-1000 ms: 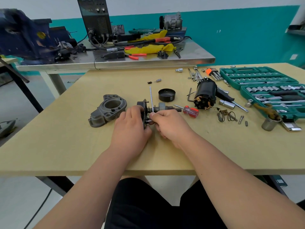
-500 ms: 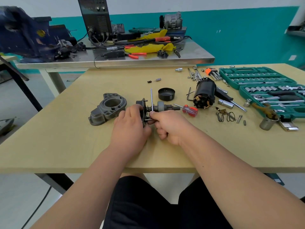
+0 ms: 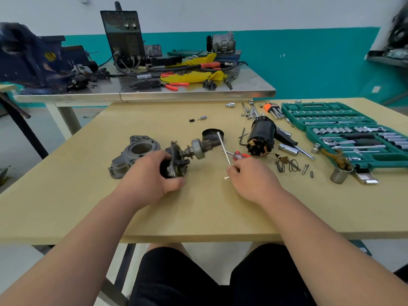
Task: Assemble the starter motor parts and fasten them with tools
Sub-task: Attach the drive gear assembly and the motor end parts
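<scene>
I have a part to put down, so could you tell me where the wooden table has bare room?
Free: the near left corner of the table, left of the left hand; the far strip behind the housing. Crowded: from the motor body right to the socket set.

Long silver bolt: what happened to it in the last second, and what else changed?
The right hand carried the long bolt to the right, away from the drive assembly, which the left hand still grips. The grey housing, armature and socket set stayed put.
</scene>
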The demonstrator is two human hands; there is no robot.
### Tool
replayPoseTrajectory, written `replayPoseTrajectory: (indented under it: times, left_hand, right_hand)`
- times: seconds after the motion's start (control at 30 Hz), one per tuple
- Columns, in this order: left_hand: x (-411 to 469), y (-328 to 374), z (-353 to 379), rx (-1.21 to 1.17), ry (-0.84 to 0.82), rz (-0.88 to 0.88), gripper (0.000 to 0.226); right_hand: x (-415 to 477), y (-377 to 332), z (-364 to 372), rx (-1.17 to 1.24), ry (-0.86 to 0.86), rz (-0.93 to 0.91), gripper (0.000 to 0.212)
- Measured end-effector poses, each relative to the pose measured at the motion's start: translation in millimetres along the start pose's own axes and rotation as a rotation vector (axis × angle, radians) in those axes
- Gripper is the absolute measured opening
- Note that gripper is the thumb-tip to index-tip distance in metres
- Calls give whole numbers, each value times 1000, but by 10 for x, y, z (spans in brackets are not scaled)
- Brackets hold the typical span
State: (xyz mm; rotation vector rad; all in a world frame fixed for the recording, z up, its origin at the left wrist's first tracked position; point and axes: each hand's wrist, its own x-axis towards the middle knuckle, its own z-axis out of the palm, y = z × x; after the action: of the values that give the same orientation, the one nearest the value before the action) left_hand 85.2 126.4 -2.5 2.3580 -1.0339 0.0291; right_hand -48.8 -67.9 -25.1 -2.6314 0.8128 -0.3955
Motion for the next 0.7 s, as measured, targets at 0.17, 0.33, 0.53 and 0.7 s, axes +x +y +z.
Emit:
replayPoseTrajectory:
  times: [0.17, 0.33, 0.53, 0.7]
  left_hand:
    - [48, -53, 56, -340, 115, -212, 20]
    - [17, -105, 108, -431, 176, -234, 8]
    - [-2, -157, 115, -483, 140, -183, 11]
    - [-18, -149, 108, -559, 162, -152, 21]
  right_hand:
    - [74, 42, -61, -191, -73, 21, 33]
    - [321, 52, -305, -251, 103, -1, 30]
    - [477, -135, -277, -646, -165, 67, 29]
    - [364, -122, -419, -392, 89, 54, 22]
